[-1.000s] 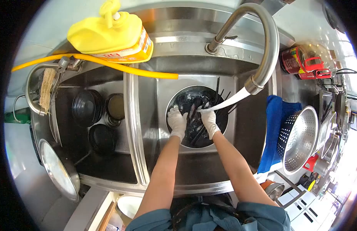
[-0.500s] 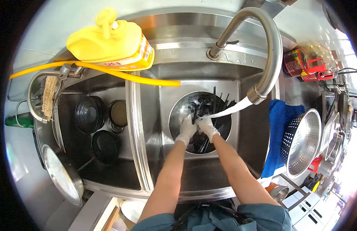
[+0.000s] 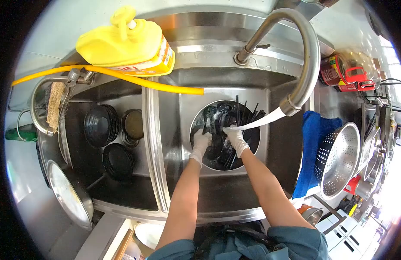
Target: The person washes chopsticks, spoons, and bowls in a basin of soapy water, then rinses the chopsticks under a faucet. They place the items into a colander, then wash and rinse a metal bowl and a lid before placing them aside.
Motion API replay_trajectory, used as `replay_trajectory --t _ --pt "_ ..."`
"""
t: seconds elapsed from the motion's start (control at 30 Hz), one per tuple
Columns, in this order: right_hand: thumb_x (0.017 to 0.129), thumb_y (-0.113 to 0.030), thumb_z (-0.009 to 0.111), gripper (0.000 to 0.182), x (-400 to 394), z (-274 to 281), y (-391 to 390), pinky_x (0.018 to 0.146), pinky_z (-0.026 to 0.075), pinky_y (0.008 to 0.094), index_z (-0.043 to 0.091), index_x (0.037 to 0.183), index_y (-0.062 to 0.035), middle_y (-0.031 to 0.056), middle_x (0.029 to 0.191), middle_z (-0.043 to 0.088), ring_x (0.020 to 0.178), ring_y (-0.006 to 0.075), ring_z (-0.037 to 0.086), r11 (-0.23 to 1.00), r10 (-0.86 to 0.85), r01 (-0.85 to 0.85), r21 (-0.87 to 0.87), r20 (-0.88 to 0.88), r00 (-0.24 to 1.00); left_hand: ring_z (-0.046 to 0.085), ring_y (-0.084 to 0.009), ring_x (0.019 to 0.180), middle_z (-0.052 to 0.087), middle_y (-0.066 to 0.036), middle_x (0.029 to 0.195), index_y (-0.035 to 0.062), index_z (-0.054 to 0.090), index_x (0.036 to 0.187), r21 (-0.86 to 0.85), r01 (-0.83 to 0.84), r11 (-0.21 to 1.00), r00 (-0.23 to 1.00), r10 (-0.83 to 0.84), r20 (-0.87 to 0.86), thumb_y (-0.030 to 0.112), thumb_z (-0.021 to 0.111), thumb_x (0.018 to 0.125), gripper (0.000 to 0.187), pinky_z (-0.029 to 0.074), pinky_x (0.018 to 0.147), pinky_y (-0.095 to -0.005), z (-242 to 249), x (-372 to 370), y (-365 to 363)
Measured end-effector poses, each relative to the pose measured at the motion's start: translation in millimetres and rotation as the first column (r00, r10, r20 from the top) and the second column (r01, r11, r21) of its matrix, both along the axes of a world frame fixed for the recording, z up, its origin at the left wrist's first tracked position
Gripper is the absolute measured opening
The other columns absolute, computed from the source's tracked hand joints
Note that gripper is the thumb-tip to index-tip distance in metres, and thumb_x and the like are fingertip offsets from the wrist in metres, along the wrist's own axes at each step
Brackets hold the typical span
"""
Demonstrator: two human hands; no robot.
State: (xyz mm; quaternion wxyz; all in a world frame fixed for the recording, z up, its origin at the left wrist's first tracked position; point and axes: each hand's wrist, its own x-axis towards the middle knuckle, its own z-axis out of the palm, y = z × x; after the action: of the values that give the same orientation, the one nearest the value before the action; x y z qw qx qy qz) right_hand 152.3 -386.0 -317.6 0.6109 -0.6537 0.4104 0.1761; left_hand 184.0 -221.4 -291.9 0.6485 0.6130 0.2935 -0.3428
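A round metal bowl of water stands in the right sink basin, with long dark utensils leaning against its right side. My left hand, in a pale glove, is at the bowl's left side, fingers curled down; what it grips is too dark to make out. Gloved too, my right hand is near the middle, beside the water stream, its fingers bent over dark items I cannot tell apart. The curved faucet pours into the bowl.
Black bowls sit in the left basin. Behind the sink are a yellow jug and a yellow hose. On the right lie a blue cloth and a metal colander. A second faucet stands far left.
My left hand has moved left and slightly down, away from my right hand. The right hand has shifted a little to the right. More dark contents show between them.
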Motion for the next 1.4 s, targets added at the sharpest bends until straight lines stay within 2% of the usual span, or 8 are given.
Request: replay_trajectory --t 0.17,0.27,0.37,0.57,0.77,0.97,1.07,1.4 --pt "0.075 -0.02 0.073 0.023 -2.0 -6.9 8.8 0.066 0.046 0.0312 0.066 0.084 0.0 0.0076 0.073 0.065 0.068 0.0171 0.06 0.995 -0.019 0.02 -0.097 0.015 1.0 0.054 -0.0132 0.058 0.059 -0.005 0.069 -0.0017 0.06 0.098 -0.013 0.065 0.998 0.983 -0.062 0.17 0.005 0.054 0.086 0.015 0.042 0.048 -0.0283 7.1 1.1 11.7" --pt "0.074 -0.019 0.072 0.024 0.9 10.9 19.1 0.065 0.046 0.0307 0.067 0.088 0.0 0.0084 0.076 0.066 0.068 0.017 0.06 0.971 -0.045 0.07 -0.23 0.109 0.993 0.06 -0.0189 0.066 0.065 -0.013 0.078 -0.0046 0.061 0.096 0.552 0.123 0.825 0.873 -0.354 0.334 0.014 0.057 0.085 0.022 0.045 0.058 -0.0315 32.6 6.6 9.6" --pt "0.077 -0.012 0.071 0.023 0.5 21.8 21.3 0.057 0.038 0.0253 0.05 0.071 -0.0046 -0.0031 0.063 0.041 0.06 0.0083 0.038 0.98 -0.155 0.188 -0.071 0.327 0.932 0.062 -0.0345 0.085 0.063 -0.024 0.087 -0.0051 0.061 0.093 0.53 0.074 0.844 0.912 -0.273 0.306 0.01 0.053 0.084 0.019 0.045 0.077 -0.0378 52.0 -1.5 0.4" --pt "0.076 -0.012 0.071 0.016 10.7 53.6 28.1 0.054 0.042 0.028 0.058 0.073 -0.0029 -0.0002 0.065 0.054 0.058 0.01 0.049 0.995 -0.096 0.093 0.04 0.07 0.993 0.061 -0.021 0.081 0.064 -0.012 0.092 -0.0017 0.054 0.113 0.116 0.132 0.984 0.932 -0.163 0.323 0.008 0.045 0.094 0.024 0.048 0.074 -0.0301 -15.5 -26.0 -7.7" --pt "0.081 -0.032 0.062 0.031 18.2 48.1 34.7 0.071 0.049 0.039 0.066 0.079 -0.0012 0.0154 0.078 0.066 0.076 0.0357 0.062 0.803 0.48 -0.36 -0.475 0.159 0.863 0.055 -0.0362 0.106 0.058 -0.024 0.113 0.0018 0.05 0.123 0.431 0.206 0.878 0.811 -0.4 0.428 0.015 0.058 0.084 0.042 0.042 0.087 -0.0401 28.6 -32.2 -26.0" --pt "0.084 -0.019 0.053 0.025 19.8 5.9 15.4 0.085 0.045 0.0404 0.059 0.099 0.0012 0.0213 0.099 0.061 0.097 0.0392 0.056 0.75 0.52 -0.398 -0.528 0.1 0.848 0.063 -0.0389 0.076 0.062 -0.026 0.086 -0.0005 0.049 0.118 0.487 0.243 0.839 0.871 -0.409 0.27 0.005 0.049 0.081 0.038 0.049 0.065 -0.043 -12.7 -25.8 6.3" --pt "0.084 -0.016 0.053 0.025 18.4 13.9 4.3 0.085 0.045 0.0427 0.057 0.102 0.0006 0.0212 0.101 0.06 0.098 0.0398 0.056 0.772 0.372 -0.297 -0.562 0.021 0.928 0.037 -0.0135 0.038 0.046 -0.003 0.059 0.0076 0.042 0.087 0.099 0.004 0.995 1.0 -0.001 -0.023 0.011 0.048 0.089 0.007 0.027 0.032 -0.0304 5.8 -20.3 17.7" --pt "0.073 -0.044 0.066 0.047 35.4 26.8 31.4 0.077 0.05 0.0409 0.063 0.092 -0.0007 0.0187 0.084 0.065 0.084 0.0364 0.063 0.767 0.281 -0.32 -0.556 -0.158 0.947 0.056 -0.0273 0.056 0.055 -0.014 0.065 -0.0057 0.049 0.085 0.273 0.022 0.962 0.989 -0.061 0.135 0.018 0.05 0.089 0.024 0.042 0.051 -0.0392 -3.8 -43.2 31.1"
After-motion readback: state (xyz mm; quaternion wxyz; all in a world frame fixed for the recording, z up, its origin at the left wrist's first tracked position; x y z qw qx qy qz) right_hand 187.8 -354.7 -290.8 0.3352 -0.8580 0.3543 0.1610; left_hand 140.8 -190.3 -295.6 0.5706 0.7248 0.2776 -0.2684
